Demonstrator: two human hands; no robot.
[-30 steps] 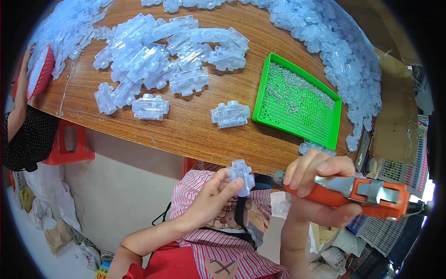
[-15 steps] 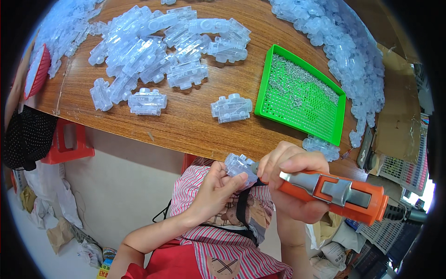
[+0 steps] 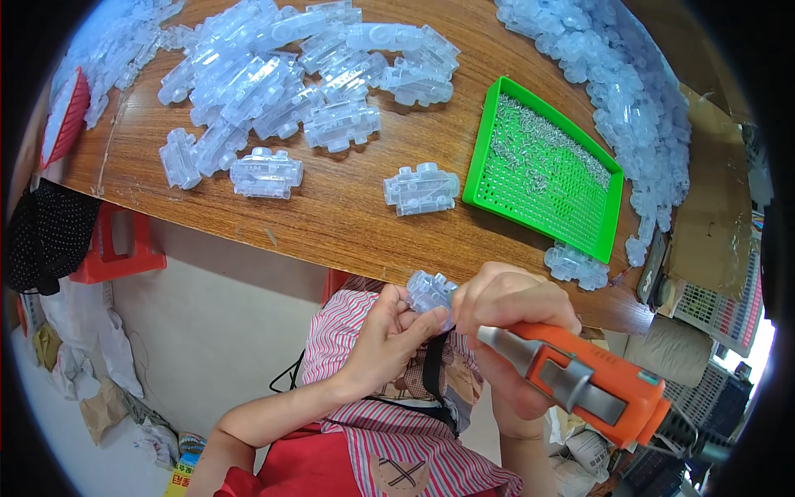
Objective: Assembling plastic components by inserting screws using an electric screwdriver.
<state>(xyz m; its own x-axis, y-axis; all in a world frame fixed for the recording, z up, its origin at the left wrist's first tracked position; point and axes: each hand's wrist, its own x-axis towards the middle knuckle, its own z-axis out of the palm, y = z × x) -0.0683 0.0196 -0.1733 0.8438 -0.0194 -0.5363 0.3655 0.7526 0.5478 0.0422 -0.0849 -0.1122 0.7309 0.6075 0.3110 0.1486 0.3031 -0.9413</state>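
Just off the table's front edge, my left hand (image 3: 385,331) grips a clear plastic housing (image 3: 429,294) between thumb and fingers. My right hand (image 3: 509,311) is wrapped round an orange electric screwdriver (image 3: 600,377) with a grey lever on its side and a black cord. The tool's tip is hidden behind my right fingers, close to the housing, so contact cannot be told. One separate clear housing (image 3: 421,189) lies on the table in front of my hands. A green tray (image 3: 540,236) beyond my right hand holds many small silver screws (image 3: 538,137).
A heap of clear housings (image 3: 257,91) covers the far left of the wooden table (image 3: 331,224), and another clear heap (image 3: 621,116) lines its right side. A red basket (image 3: 68,120) stands at the left edge. Below are a red stool (image 3: 124,248) and bags (image 3: 74,323).
The rear of the screwdriver has swung down and toward me as my right hand turned. My left hand still holds the housing, which has shifted slightly. The view has moved a little.
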